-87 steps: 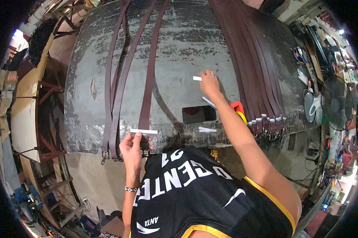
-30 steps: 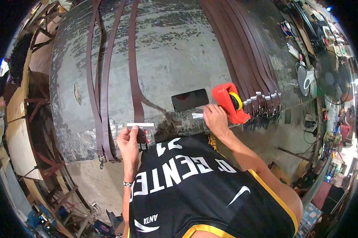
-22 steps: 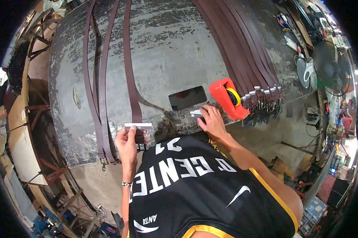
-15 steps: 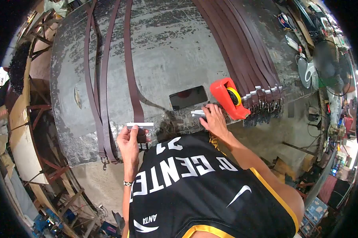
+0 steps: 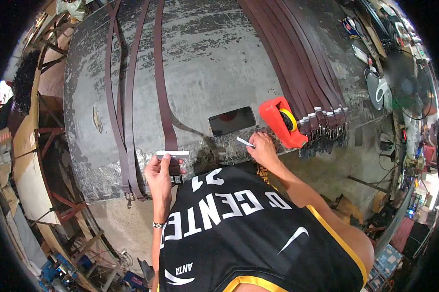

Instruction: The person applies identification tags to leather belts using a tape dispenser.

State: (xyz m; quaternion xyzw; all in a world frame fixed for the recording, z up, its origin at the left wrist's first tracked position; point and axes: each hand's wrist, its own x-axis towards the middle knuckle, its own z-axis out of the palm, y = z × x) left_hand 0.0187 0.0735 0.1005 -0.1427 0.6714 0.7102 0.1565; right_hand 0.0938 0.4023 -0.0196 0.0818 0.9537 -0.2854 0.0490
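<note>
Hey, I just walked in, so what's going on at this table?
A person's left hand holds a white strip across a brown strap near the table's close edge. The right hand grips another strip, between a phone and the person's body. A red tape dispenser stands nearby, with a row of brown straps beyond it.

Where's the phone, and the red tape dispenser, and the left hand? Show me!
Phone [image 5: 232,121]: head view, middle of its dark screen.
Tape dispenser [image 5: 279,130]: head view, on its red body.
Left hand [image 5: 157,174]: head view, middle of the hand.
</note>
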